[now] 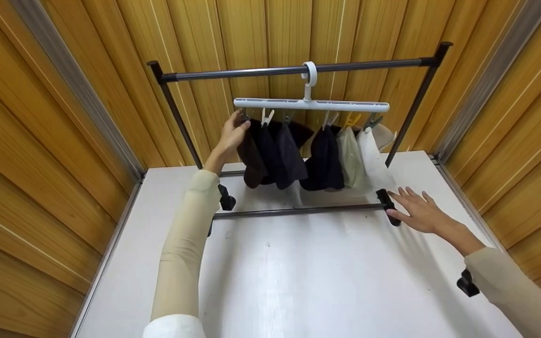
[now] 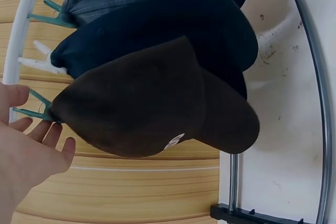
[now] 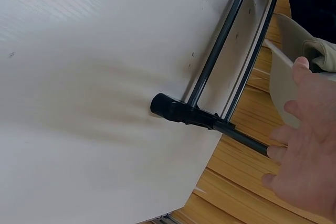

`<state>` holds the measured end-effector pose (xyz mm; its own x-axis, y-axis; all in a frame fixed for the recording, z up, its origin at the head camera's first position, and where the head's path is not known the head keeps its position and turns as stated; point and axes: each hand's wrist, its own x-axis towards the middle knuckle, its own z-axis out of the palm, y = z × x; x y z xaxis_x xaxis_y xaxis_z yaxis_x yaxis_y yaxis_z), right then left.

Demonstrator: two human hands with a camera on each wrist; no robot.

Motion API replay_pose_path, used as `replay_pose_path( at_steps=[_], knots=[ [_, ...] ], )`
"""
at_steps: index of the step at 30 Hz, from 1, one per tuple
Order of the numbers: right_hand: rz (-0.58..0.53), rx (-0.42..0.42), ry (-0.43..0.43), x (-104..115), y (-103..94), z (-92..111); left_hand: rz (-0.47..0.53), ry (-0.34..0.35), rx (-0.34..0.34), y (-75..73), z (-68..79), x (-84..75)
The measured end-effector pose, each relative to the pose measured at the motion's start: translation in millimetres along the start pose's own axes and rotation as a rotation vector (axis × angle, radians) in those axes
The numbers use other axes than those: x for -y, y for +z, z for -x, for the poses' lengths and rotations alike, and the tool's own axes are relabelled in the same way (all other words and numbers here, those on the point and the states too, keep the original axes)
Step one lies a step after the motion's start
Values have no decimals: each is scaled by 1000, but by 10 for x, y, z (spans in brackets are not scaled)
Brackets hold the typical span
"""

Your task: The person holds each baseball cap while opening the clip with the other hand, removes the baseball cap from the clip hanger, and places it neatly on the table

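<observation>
A bare left hand (image 1: 230,136) at the small green clip (image 2: 39,109) of a dark brown fabric cap (image 2: 147,98), far left.
Nearest lies a smooth white floor panel (image 1: 270,281); to its right a bare right hand (image 1: 416,211) spreads its fingers apart, gripping nothing, near the black foot (image 3: 184,113) of a dark metal clothes rack (image 1: 247,72). Farther off on the left, the left hand's thumb and fingers stand about the clip; whether they pinch it I cannot tell. The brown cap hangs brim down at the row's left end, beside navy fabric caps (image 2: 157,30), with a pale green fabric cap (image 1: 354,159) toward the right. Above them, a slim white hanger (image 1: 350,105) hooks over the rack's bar, before a yellow-brown wood-plank wall (image 1: 289,28).
</observation>
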<state>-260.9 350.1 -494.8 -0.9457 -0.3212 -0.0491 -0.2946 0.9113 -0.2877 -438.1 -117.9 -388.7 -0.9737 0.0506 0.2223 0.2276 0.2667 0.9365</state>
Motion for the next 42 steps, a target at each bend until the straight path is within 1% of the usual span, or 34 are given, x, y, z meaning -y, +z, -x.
replay_pose_path(
  at_steps=[5, 8, 13, 15, 19, 22, 28, 30, 32, 34, 36, 41, 42],
  knots=[
    [10, 11, -20, 71, -66, -83, -3, 10, -3, -122, 19, -31],
    [13, 20, -39, 135, -94, -113, -14, -4, 8, -192, 44, -47],
    [9, 28, -87, 287, -126, -155, 47, -31, 23, -280, 95, -61],
    [-4, 23, -109, 358, -134, -184, 73, -29, 24, -313, 113, -67],
    [-19, 13, -153, 516, -143, -251, 79, -17, 33, -379, 146, -88],
    [-10, 4, -194, 646, -144, -310, 76, 0, 60, -418, 173, -115],
    [6, -7, -246, 931, -148, -459, 98, 22, 153, -453, 263, -165],
    [-18, -16, -268, 1025, -158, -533, 110, 20, 172, -453, 277, -181],
    [-66, -24, -302, 1110, -160, -618, 105, 5, 189, -452, 286, -199],
    [-138, -39, -336, 1196, -158, -698, 101, -9, 214, -443, 286, -217],
    [-203, -65, -376, 1281, -140, -768, 105, -8, 256, -430, 293, -227],
    [-353, -196, -468, 1528, -112, -913, 149, -6, 387, -409, 360, -229],
    [-382, -226, -482, 1587, -117, -941, 156, -16, 410, -408, 375, -230]
  ],
)
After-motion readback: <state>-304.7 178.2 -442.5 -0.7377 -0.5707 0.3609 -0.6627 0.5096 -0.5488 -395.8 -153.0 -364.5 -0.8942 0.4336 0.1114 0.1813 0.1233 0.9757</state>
